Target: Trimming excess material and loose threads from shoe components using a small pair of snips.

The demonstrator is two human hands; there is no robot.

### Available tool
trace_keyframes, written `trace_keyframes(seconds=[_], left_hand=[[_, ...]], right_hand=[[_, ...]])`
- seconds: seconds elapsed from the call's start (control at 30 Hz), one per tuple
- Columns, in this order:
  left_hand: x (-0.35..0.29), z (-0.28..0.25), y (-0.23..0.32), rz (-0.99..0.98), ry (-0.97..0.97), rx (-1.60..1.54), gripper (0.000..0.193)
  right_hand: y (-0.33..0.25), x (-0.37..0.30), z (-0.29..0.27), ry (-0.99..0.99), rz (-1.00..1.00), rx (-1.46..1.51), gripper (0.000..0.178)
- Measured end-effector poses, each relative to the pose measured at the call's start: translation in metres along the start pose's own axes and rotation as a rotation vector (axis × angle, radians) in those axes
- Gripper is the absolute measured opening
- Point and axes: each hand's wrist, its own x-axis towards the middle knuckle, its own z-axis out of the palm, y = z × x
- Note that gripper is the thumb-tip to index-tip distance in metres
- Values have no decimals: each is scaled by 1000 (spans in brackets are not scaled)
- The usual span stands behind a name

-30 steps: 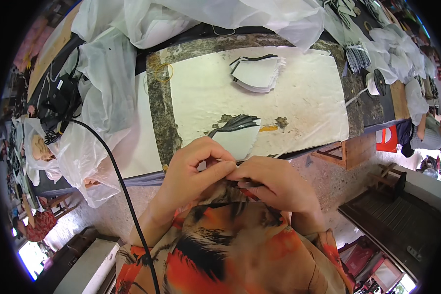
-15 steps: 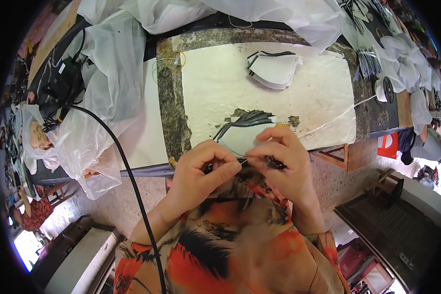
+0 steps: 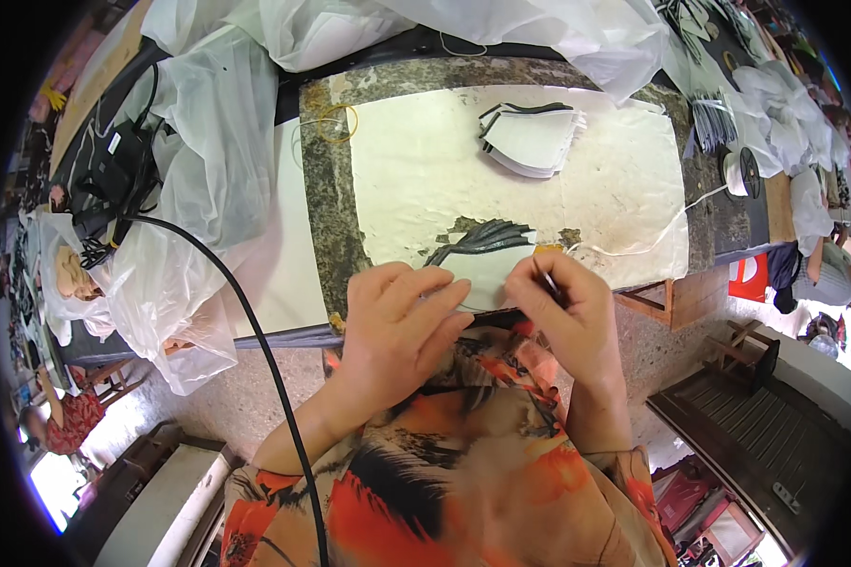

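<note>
At the table's near edge lies a fanned set of white curved pieces (image 3: 492,272) with dark grey strips (image 3: 487,238) along its far side. My left hand (image 3: 397,307) rests palm down over the near left part of this set, fingers stretched and slightly apart. Just right of it, my right hand (image 3: 569,300) is closed in a pinch. Between thumb and forefinger a small dark thing shows, too hidden to name. Farther back, a neat stack of similar white pieces with black edging (image 3: 531,142) lies on the white sheet (image 3: 416,180).
A white cord (image 3: 633,250) runs from near my right hand to a spool (image 3: 739,173) at the right. Yellow-orange rings (image 3: 338,123) lie at the sheet's left corner. Plastic bags (image 3: 222,142) and a black cable (image 3: 241,298) occupy the left. Other people sit farther off.
My hands have moved apart. The left hand has uncurled from a pinch and spread over the near pieces; the right has shifted slightly right and turned, with its fingers pinched.
</note>
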Motion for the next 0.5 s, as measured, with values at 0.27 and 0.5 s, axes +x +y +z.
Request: trace_keyframes(seconds=[0.27, 0.5], left_hand=[[-13, 6, 0, 72, -4, 180, 37], [-10, 7, -1, 66, 8, 151, 36]], right_hand=[[-8, 29, 23, 22, -152, -337, 15], [-2, 33, 30, 89, -183, -394, 14]])
